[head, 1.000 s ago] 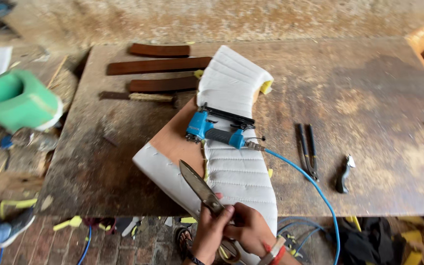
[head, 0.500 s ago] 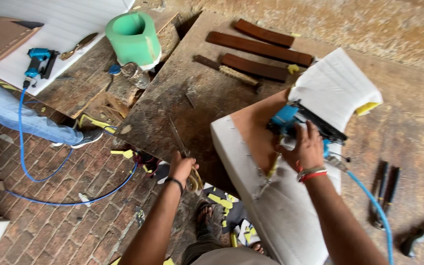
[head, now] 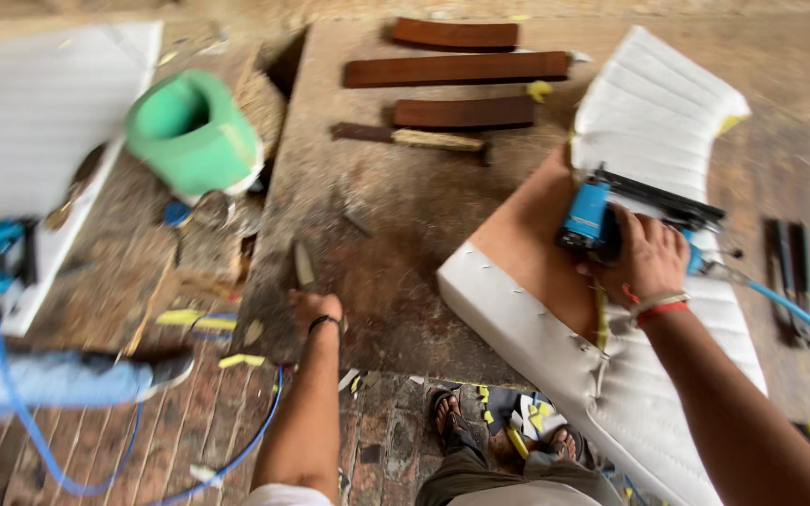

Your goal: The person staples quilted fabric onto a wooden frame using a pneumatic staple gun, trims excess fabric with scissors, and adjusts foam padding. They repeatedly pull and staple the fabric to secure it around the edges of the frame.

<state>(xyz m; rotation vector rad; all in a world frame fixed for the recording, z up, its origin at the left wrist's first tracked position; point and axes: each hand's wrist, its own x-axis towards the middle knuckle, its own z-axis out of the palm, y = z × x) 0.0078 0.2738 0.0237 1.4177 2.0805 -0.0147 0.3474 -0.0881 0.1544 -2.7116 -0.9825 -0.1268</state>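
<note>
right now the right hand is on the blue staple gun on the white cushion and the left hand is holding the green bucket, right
Not quite. In the head view the left hand is not on the green bucket; it holds a knife at the workbench edge, apart from the bucket. The right hand does grip the blue staple gun on the white cushion.

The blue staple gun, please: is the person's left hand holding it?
No, the right hand grips the blue staple gun; the left hand holds a knife.
</note>
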